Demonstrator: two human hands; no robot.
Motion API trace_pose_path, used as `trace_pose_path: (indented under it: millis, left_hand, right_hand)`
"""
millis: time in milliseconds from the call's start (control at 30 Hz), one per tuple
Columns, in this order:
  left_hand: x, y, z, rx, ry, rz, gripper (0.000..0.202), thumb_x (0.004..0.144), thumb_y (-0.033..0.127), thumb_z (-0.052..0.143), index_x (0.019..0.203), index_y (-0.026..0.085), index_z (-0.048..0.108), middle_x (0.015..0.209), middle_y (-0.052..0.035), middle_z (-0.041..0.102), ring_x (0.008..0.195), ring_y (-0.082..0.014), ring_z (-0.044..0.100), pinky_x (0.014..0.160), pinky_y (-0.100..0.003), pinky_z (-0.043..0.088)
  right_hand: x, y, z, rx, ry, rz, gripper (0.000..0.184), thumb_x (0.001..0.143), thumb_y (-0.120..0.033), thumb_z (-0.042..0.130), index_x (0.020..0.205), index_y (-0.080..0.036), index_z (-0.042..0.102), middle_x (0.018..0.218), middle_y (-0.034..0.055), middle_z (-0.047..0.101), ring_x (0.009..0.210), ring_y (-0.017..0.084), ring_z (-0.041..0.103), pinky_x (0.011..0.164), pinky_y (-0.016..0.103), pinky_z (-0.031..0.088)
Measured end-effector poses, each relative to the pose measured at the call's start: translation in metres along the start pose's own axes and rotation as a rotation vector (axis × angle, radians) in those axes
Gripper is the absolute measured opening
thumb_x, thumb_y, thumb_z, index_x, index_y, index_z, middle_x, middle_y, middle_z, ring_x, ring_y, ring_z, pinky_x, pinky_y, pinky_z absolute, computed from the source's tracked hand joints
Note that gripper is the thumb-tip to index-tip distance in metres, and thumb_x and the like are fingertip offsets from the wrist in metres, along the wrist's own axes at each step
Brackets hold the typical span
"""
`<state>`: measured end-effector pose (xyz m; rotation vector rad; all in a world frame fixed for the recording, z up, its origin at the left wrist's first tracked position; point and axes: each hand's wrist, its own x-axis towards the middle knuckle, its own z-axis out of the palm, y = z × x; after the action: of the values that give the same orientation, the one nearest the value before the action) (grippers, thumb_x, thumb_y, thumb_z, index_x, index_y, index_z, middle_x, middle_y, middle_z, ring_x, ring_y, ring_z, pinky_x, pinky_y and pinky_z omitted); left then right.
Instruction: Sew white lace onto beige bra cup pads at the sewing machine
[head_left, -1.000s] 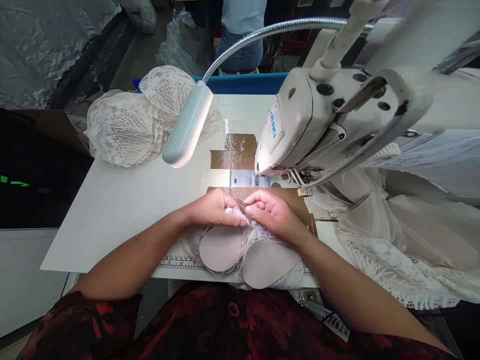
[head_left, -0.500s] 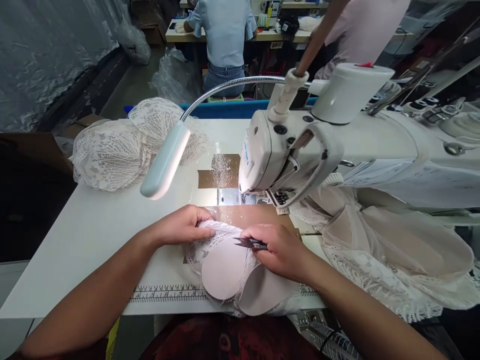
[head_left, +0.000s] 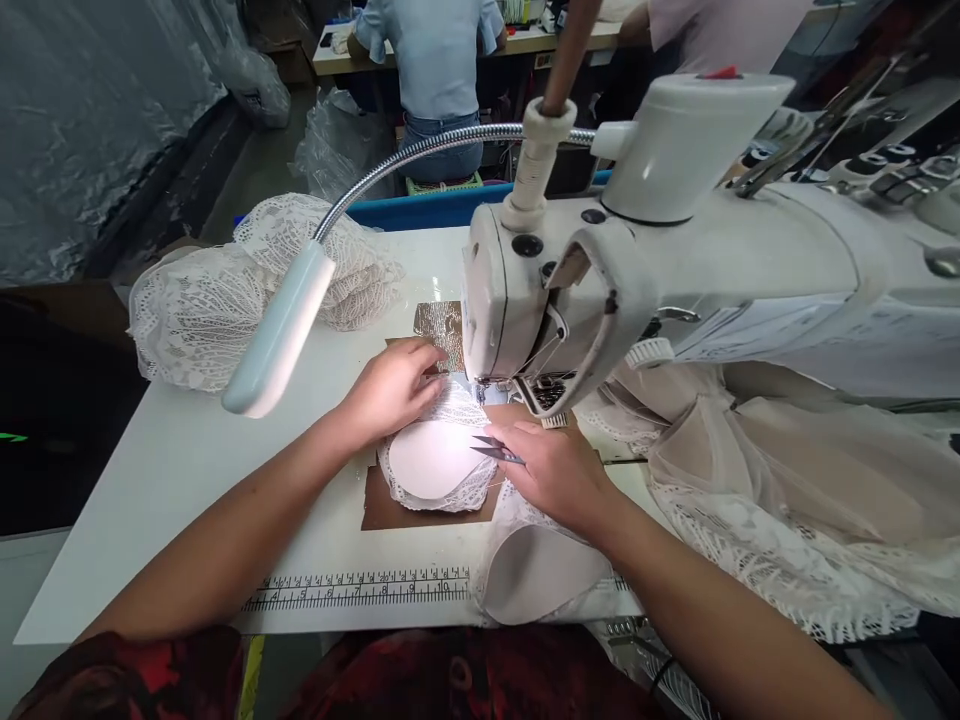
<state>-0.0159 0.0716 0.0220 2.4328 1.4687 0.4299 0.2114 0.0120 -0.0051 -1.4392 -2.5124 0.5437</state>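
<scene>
A white lace bra [head_left: 431, 462] with smooth cup linings lies at the sewing machine [head_left: 555, 300], its lace edge under the needle area. My left hand [head_left: 397, 392] is closed, with bent fingers and thumb on the cup's upper lace edge, left of the needle. Small dark thread snips [head_left: 496, 450] are held in my right hand [head_left: 559, 475], blades pointing left over the cup. The fingers of that hand also touch the lace just in front of the presser foot. The second cup [head_left: 544, 575] hangs toward the table's front edge, below my right hand.
A lamp [head_left: 281, 335] on a bent metal neck hangs over the table's left part. White lace pieces [head_left: 202, 310] are heaped at the back left. More lace bras [head_left: 810, 470] lie to the right. A printed ruler [head_left: 360, 588] runs along the front edge. Two people sit beyond.
Both hands have brought the lace edge forward to the needle area. My left hand has moved away from me onto the cup's far edge. The cups have spread apart; the snips stay in my right hand.
</scene>
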Motion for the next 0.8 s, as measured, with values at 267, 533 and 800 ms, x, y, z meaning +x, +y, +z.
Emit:
trace_pose_path:
  millis: [267, 533, 800]
  left_hand:
    - [-0.033, 0.032, 0.011, -0.010, -0.146, 0.220, 0.034, 0.091, 0.028, 0.046, 0.119, 0.012, 0.057, 0.119, -0.0166, 0.059, 0.110, -0.0260, 0.056, 0.093, -0.043, 0.048]
    - [-0.023, 0.030, 0.013, 0.202, -0.241, 0.275, 0.035, 0.088, 0.033, 0.052, 0.113, 0.011, 0.061, 0.122, -0.0164, 0.058, 0.113, -0.0300, 0.051, 0.094, -0.044, 0.044]
    - [-0.018, 0.029, 0.011, 0.251, -0.261, 0.308, 0.031, 0.088, 0.028, 0.045, 0.103, 0.011, 0.065, 0.109, -0.0159, 0.063, 0.103, -0.0290, 0.053, 0.088, -0.042, 0.044]
  right_hand:
    - [0.001, -0.003, -0.002, 0.022, -0.026, 0.027, 0.028, 0.082, -0.020, 0.051, 0.106, -0.020, 0.066, 0.082, 0.0064, 0.070, 0.079, 0.022, 0.062, 0.069, 0.031, 0.040]
    - [0.003, -0.003, 0.000, 0.010, 0.010, 0.041, 0.033, 0.081, -0.018, 0.049, 0.110, -0.020, 0.064, 0.091, 0.0063, 0.071, 0.080, 0.021, 0.062, 0.071, 0.031, 0.040]
    - [0.004, -0.003, -0.001, 0.004, -0.017, 0.052, 0.033, 0.080, -0.017, 0.050, 0.109, -0.020, 0.065, 0.090, 0.0063, 0.071, 0.078, 0.021, 0.063, 0.071, 0.032, 0.041]
